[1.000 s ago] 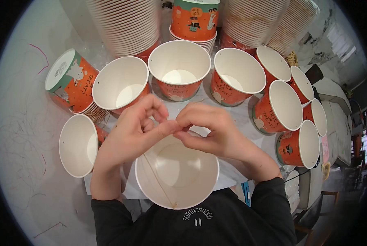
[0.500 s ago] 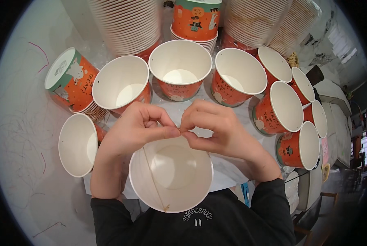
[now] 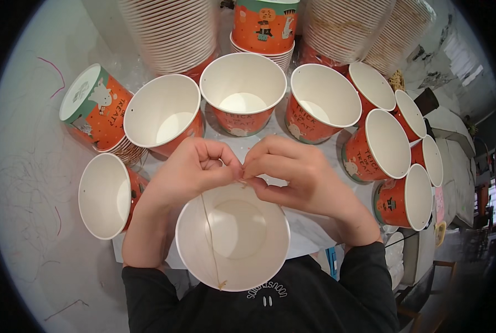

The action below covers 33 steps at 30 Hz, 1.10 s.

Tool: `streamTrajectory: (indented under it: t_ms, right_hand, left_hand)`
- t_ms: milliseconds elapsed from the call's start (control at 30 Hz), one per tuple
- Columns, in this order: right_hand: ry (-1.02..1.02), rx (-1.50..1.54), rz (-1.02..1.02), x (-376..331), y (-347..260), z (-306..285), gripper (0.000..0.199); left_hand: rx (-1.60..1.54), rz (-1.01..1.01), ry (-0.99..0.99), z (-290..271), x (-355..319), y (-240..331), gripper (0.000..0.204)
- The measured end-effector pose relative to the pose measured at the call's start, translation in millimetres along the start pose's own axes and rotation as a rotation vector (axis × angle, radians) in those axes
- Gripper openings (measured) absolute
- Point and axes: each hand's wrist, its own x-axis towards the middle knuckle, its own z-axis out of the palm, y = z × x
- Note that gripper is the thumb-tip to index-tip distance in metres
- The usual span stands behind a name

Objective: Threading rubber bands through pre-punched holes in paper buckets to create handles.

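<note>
A white-lined paper bucket stands mouth up in front of my body. Thin tan twine runs across its mouth, with a small knot at the near rim. Above the far rim my left hand is closed, thumb and forefinger pinching the twine. Opposite it, fingertips touching the left's, my right hand pinches the same twine. A short bit of twine shows just below the fingertips; the rest of what they grip is hidden.
Open orange buckets curve around the work spot, among them one at the far middle and one at the left. An upturned bucket tops a stack at far left. Tall nested stacks stand behind. Loose threads lie at left.
The twine across the bucket has shifted right at its far end. The bucket has moved slightly toward me, and both hands stay pinched together near the same place.
</note>
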Motion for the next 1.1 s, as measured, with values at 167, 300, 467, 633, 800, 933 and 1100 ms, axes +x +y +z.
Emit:
streamTrajectory:
  t_ms: [167, 300, 467, 633, 800, 933, 1100]
  right_hand:
    - [0.008, 0.004, 0.035, -0.9, -2.4, 1.9, 0.021]
    - [0.011, -0.02, 0.057, -1.8, -2.0, 3.7, 0.022]
    - [-0.028, -0.002, 0.114, -0.8, -5.6, 2.3, 0.023]
    - [0.034, 0.019, 0.066, -2.0, 3.6, 9.6, 0.017]
    - [0.048, 0.028, 0.082, -2.1, 5.4, 11.5, 0.017]
    - [0.038, -0.053, 0.111, -1.8, 4.4, 16.6, 0.019]
    - [0.104, -0.018, 0.095, -3.0, 11.7, 26.4, 0.02]
  left_hand:
    - [0.122, 0.073, 0.046, 2.3, -3.7, -5.0, 0.003]
    - [0.102, 0.088, 0.031, 4.1, -1.2, -6.6, 0.004]
    - [-0.004, 0.146, 0.035, 4.5, 0.0, -7.8, 0.007]
    - [-0.024, 0.135, 0.021, 4.0, -1.6, -6.9, 0.007]
    - [0.075, 0.129, 0.124, 9.0, 0.6, -8.5, 0.007]
    - [0.356, 0.253, 0.35, 20.9, -1.6, -11.0, 0.01]
    - [0.501, 0.356, 0.473, 25.2, 0.3, -15.3, 0.012]
